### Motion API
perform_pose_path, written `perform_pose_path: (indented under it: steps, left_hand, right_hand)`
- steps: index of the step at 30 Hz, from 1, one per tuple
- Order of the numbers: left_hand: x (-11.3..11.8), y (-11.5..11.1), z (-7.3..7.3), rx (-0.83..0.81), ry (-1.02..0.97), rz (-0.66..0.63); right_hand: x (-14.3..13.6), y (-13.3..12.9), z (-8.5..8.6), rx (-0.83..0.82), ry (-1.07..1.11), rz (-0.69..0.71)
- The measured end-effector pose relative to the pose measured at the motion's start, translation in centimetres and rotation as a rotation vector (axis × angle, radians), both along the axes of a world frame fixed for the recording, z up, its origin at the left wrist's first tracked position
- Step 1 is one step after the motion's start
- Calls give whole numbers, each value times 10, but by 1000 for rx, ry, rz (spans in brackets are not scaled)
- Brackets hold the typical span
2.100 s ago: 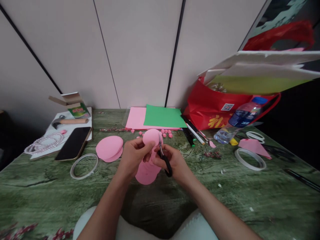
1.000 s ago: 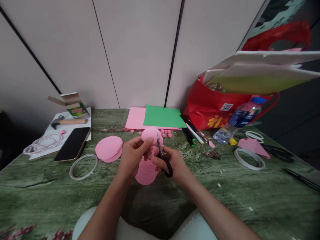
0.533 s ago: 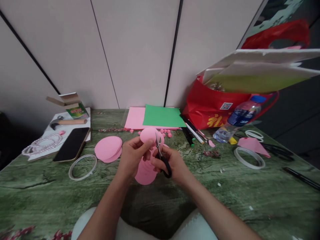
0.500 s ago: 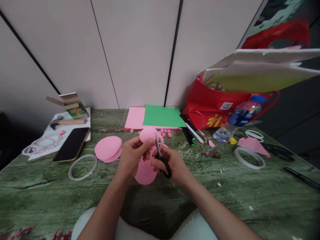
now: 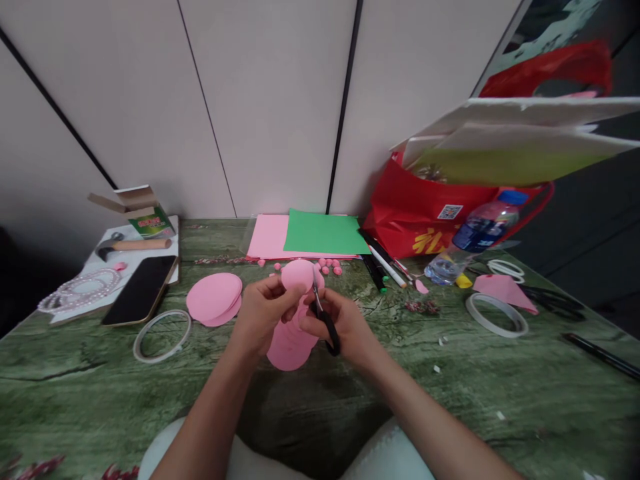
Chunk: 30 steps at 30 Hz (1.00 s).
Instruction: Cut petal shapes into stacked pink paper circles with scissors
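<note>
My left hand [image 5: 270, 307] pinches a round piece of pink paper [image 5: 298, 273] between thumb and fingers. In my right hand [image 5: 340, 323] is a pair of black-handled scissors [image 5: 328, 328], its blades upright at the right edge of that paper. Below both hands, a fanned pile of pink paper circles [image 5: 289, 353] lies on the table, partly covered by my fingers. To the left rests a second stack of pink paper circles [image 5: 214, 298]. Several small pink balls [image 5: 327, 266] sit just behind the paper I hold.
Pink and green paper sheets [image 5: 327, 232] lie at the back beside markers [image 5: 387, 267]. A red bag [image 5: 415, 213] and a water bottle [image 5: 470, 240] stand right. Tape rolls [image 5: 497, 316], a phone [image 5: 141, 291], a hammer [image 5: 135, 245] and bead strings [image 5: 80, 291] lie around.
The held paper has turned slightly against the scissors, and the loose strip seen at its right side shows less now. The whole view has shifted a little; both hands keep their grip.
</note>
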<state>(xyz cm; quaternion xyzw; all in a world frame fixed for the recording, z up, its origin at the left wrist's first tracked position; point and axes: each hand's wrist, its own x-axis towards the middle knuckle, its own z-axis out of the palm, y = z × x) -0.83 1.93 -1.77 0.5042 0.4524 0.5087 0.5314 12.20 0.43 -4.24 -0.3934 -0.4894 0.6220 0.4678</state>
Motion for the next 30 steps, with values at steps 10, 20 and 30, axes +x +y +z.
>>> perform_pose_path:
  steps: [10,20,30]
  left_hand:
    - [0,-1,1,-2,-6,8]
    - [0,0,2,-5,-44,14]
    - [0,0,4,12,-86,49]
  right_hand:
    - [0,0,-2,-16,-1,-16]
    - [1,0,-4,12,-37,-4]
    - [0,-1,-2,-25,-64,-26]
